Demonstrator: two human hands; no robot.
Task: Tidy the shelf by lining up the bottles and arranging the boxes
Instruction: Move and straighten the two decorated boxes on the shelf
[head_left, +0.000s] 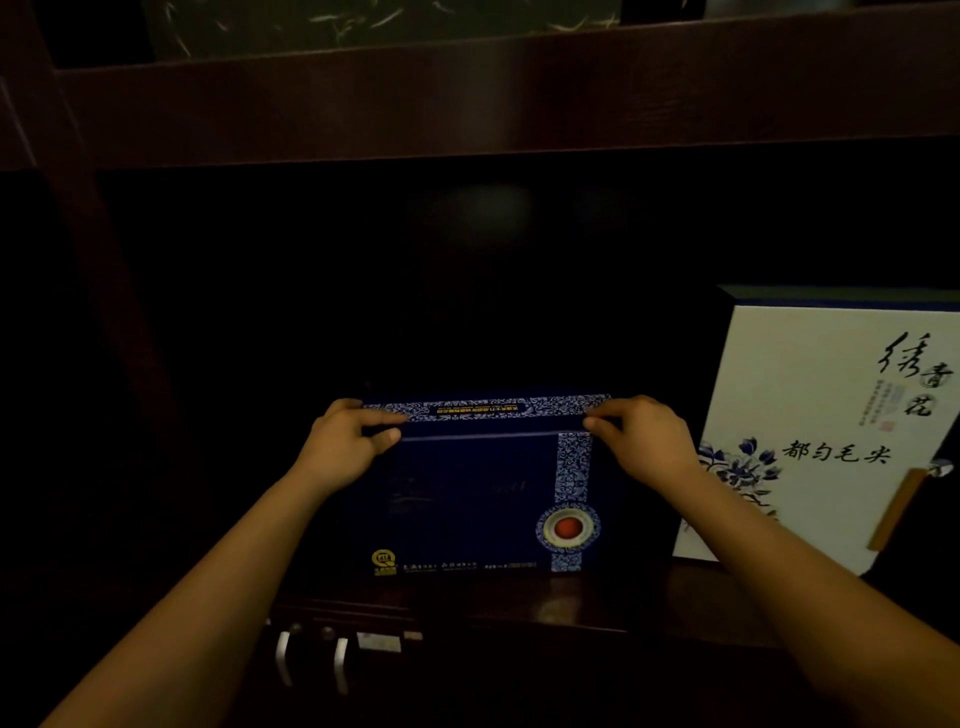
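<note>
The person's left hand (345, 447) and right hand (641, 441) are gripping the top corners of a dark blue box (478, 493), fingers over its patterned top edge. The box is standing upright on the dark wooden shelf (597, 603). At three o'clock from it, a white box (815, 415) with blue flowers is standing just beside, apart.

The dark wooden shelf (597, 603) shows a polished sheen. The navy box (483, 493) looks like smooth matt card, and the white box (810, 415) like smooth card.
</note>
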